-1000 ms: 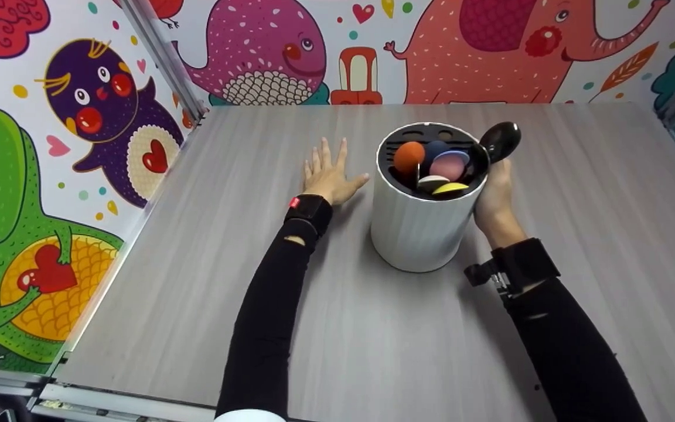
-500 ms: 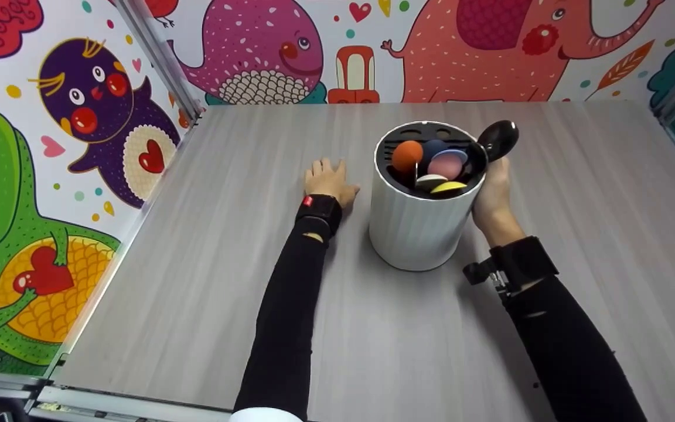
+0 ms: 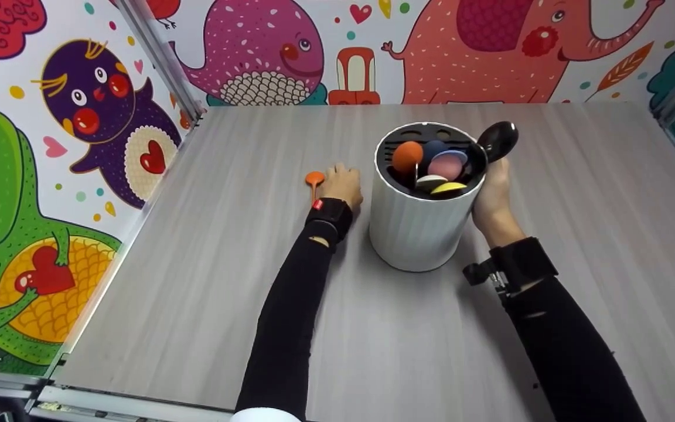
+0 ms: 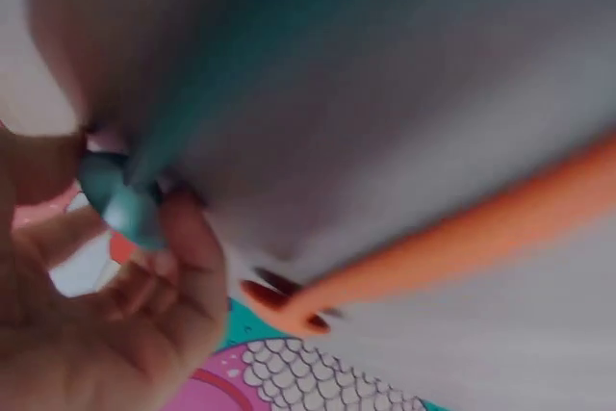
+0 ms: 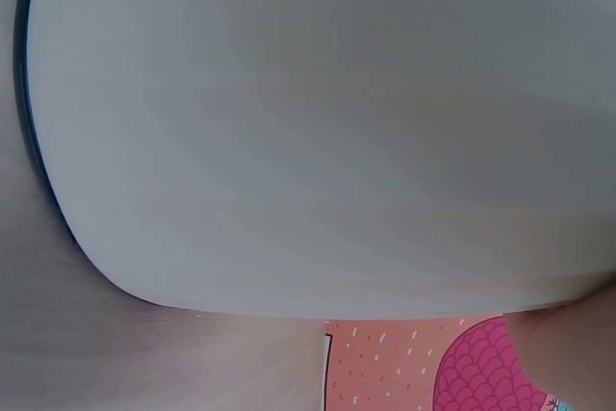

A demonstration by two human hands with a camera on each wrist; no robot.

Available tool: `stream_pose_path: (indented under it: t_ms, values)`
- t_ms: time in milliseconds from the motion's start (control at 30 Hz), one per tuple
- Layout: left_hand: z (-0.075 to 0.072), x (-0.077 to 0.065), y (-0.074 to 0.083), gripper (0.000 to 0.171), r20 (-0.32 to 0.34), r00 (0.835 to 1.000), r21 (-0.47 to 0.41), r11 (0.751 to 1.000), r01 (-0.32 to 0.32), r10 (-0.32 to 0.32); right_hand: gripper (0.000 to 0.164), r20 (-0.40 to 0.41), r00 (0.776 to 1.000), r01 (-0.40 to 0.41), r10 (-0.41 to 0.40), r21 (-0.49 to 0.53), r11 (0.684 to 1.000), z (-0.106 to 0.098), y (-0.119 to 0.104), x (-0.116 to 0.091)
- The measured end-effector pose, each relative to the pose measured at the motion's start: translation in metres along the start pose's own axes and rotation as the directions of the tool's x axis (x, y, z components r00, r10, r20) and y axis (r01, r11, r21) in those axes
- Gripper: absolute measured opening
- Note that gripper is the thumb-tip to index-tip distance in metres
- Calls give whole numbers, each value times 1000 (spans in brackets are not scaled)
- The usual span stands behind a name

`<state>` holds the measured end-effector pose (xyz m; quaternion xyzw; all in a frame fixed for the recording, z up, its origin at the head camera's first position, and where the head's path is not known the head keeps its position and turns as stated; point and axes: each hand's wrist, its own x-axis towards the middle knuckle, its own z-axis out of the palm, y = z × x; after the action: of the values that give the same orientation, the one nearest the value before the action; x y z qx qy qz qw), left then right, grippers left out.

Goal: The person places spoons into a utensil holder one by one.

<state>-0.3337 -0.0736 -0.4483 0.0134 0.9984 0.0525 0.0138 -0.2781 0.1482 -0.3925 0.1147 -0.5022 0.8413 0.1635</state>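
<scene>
A white cylindrical utensil holder [image 3: 416,234] with a black slotted top stands on the table. My right hand [image 3: 493,202] holds its right side; its fingertips are partly hidden behind a black spoon [image 3: 498,140] that leans out over the rim. To the left of the holder, my left hand [image 3: 342,186] is down close over the table. In the left wrist view its thumb and fingers pinch the small rounded end of a teal spoon [image 4: 125,199], whose blurred handle runs up and right. Beside that hand lies an orange spoon [image 3: 314,178], its handle partly hidden by the wrist.
Several coloured round-headed utensils fill the holder's top, among them an orange one [image 3: 408,156], a pink one [image 3: 446,167] and a yellow one [image 3: 449,187]. Cartoon-printed walls [image 3: 361,35] close off the back and left of the grey table [image 3: 197,293].
My left hand has gone from spread fingers to a pinch on the teal spoon, drawing back and slightly right. The orange spoon now shows beside it. My right hand stays on the holder.
</scene>
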Motion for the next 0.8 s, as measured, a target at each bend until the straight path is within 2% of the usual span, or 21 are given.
stream_pose_path:
  t_ms: [167, 333, 467, 567, 667, 800]
  values:
    - [1, 1, 7, 32, -46, 999, -72, 997, -6, 3, 43, -19, 1000, 13, -14, -25, 1000, 0, 0, 0]
    - [5, 4, 11, 33, -68, 998, -191, 981, -23, 10, 44, -33, 999, 19, -20, -39, 999, -1, 1, 0]
    - [5, 3, 13, 25, -88, 995, -306, 952, 9, -38, 46, -19, 1000, 24, -25, -27, 999, -2, 2, 0]
    - [3, 2, 13, 12, -118, 990, -381, 924, 32, -83, 48, -13, 1000, 28, -28, -34, 999, -2, 3, 0]
    - [0, 1, 11, 5, -165, 980, -433, 901, 28, -109, 49, -8, 1000, 29, -29, -32, 999, -2, 3, 0]
    - [-4, -1, 8, 6, -216, 969, -467, 884, 6, -121, 48, -7, 1000, 21, -21, -9, 1000, -1, 2, 1]
